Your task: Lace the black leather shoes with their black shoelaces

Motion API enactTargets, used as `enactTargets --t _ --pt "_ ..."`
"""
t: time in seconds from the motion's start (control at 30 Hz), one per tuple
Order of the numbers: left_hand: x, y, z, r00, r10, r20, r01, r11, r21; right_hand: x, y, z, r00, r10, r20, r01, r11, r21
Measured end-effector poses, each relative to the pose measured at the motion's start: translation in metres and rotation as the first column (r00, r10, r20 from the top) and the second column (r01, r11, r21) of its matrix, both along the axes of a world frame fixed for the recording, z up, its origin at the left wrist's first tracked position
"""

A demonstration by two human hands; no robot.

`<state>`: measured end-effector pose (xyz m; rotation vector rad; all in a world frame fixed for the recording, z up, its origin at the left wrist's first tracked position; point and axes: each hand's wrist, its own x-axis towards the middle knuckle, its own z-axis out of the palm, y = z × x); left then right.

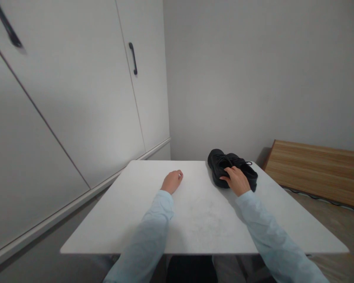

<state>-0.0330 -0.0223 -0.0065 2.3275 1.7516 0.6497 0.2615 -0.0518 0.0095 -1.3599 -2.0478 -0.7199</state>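
A pair of black lace-up shoes [221, 163] sits side by side at the far right of the white table [194, 220]. My right hand [237, 180] rests on the heel end of the shoes, fingers curled over the nearer edge and gripping them. My left hand [172, 181] lies on the tabletop to the left of the shoes, well apart from them, fingers curled in a loose fist with nothing in it. Both arms wear light blue sleeves.
White cabinet doors with dark handles [133, 58] line the left side. A plain grey wall stands behind the table. A wooden board [315, 171] lies low on the right, with a dark cable on the floor beside it.
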Motion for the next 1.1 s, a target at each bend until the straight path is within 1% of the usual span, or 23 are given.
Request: enactTargets --t 0.1,0.2,0.5,0.73,0.83,0.97,1.1 --pt "0.000 0.000 -0.001 1.000 -0.001 -0.007 0.001 1.000 0.004 0.004 0.002 -0.004 1.000 -0.002 0.008 0.002 1.000 -0.018" --pt "0.000 0.000 -0.001 1.000 -0.001 -0.011 0.001 1.000 0.006 0.006 0.002 -0.005 0.999 -0.029 0.036 0.031 0.999 -0.043" --pt "-0.002 -0.002 -0.001 1.000 -0.003 -0.022 0.003 1.000 0.013 0.011 -0.002 0.000 0.993 -0.110 0.043 0.114 0.984 -0.136" --pt "-0.002 -0.002 -0.001 1.000 0.003 -0.027 -0.003 1.000 0.010 0.016 0.000 0.000 0.985 -0.160 0.063 0.169 0.966 -0.197" --pt "-0.002 -0.002 -0.002 0.999 0.002 -0.038 -0.001 1.000 0.004 0.014 0.000 0.004 0.979 -0.189 0.075 0.202 0.947 -0.249" --pt "-0.002 -0.001 -0.002 0.999 0.004 -0.045 -0.004 1.000 0.001 0.009 -0.004 0.014 0.968 -0.212 0.136 0.246 0.914 -0.323" --pt "-0.002 0.000 -0.003 0.999 0.004 -0.049 -0.004 1.000 -0.004 0.006 -0.007 0.023 0.956 -0.222 0.192 0.279 0.891 -0.358"
